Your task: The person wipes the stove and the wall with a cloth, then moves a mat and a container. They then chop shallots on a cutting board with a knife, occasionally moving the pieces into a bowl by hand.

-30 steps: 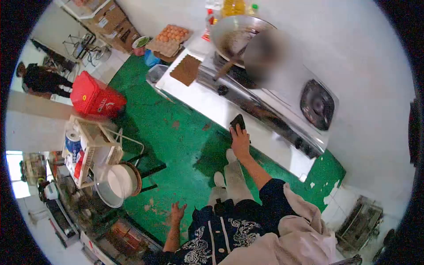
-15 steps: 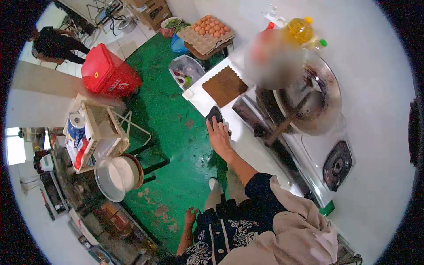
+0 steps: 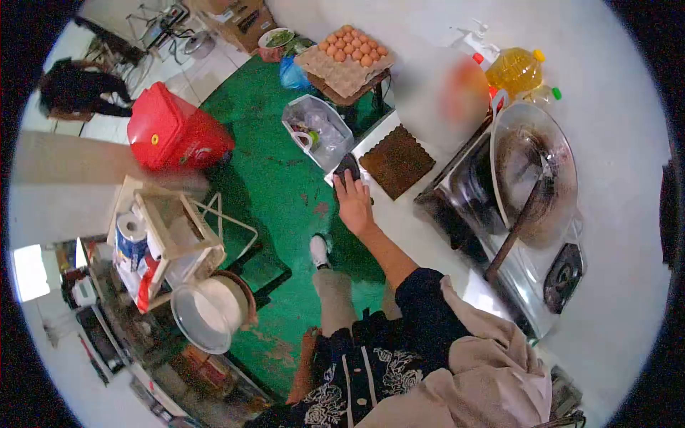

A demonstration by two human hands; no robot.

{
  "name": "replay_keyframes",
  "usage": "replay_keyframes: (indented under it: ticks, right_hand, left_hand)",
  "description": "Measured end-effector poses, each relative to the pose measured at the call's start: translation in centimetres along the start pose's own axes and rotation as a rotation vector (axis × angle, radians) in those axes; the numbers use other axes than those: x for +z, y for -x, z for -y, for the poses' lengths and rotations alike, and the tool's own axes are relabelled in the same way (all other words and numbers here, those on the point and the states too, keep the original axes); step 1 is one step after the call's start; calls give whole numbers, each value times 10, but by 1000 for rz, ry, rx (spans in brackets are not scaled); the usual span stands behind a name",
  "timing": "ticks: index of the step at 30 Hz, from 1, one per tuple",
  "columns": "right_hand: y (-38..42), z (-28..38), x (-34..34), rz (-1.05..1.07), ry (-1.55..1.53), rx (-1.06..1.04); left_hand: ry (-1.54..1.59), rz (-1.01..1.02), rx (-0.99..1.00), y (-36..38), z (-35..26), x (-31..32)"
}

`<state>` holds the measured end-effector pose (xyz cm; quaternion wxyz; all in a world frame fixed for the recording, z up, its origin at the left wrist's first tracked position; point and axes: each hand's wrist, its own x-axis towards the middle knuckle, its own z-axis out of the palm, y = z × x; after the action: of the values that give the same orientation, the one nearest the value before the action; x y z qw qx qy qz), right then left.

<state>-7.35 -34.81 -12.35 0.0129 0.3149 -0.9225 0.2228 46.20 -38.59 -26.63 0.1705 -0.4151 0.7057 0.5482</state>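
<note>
My right hand (image 3: 353, 205) presses on a dark cloth (image 3: 347, 167) at the near left corner of the white counter (image 3: 391, 208). Its fingers lie over the cloth, and a bit of dark material shows beside the palm. Just right of the cloth is a brown scalloped mat (image 3: 397, 162). My left hand (image 3: 307, 347) hangs low beside my body, over the green floor; its fingers are blurred and partly hidden.
A large wok (image 3: 503, 171) with a ladle stands on the stove at right. Beyond the counter are a clear plastic bin (image 3: 330, 132) and a tray of eggs (image 3: 344, 77). At left are a red bin (image 3: 171, 132), a rack (image 3: 175, 228) and a tub (image 3: 200, 319). Another person stands far left.
My right hand and the cloth have slid toward the counter's far corner, past the mat's edge. One of my feet now shows further forward, and the view has shifted.
</note>
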Motion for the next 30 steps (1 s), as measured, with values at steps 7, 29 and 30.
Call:
replay_keyframes:
  ticks: [7, 29, 30]
  right_hand:
    - [-5, 3, 2, -65, 34, 63]
    - [134, 7, -7, -353, 254, 887]
    - [116, 16, 2, -437, 246, 724]
  left_hand:
    - [-631, 55, 189, -155, -149, -135]
    - [-916, 461, 648, -261, -191, -194]
    - [-862, 486, 580, -260, -196, -191]
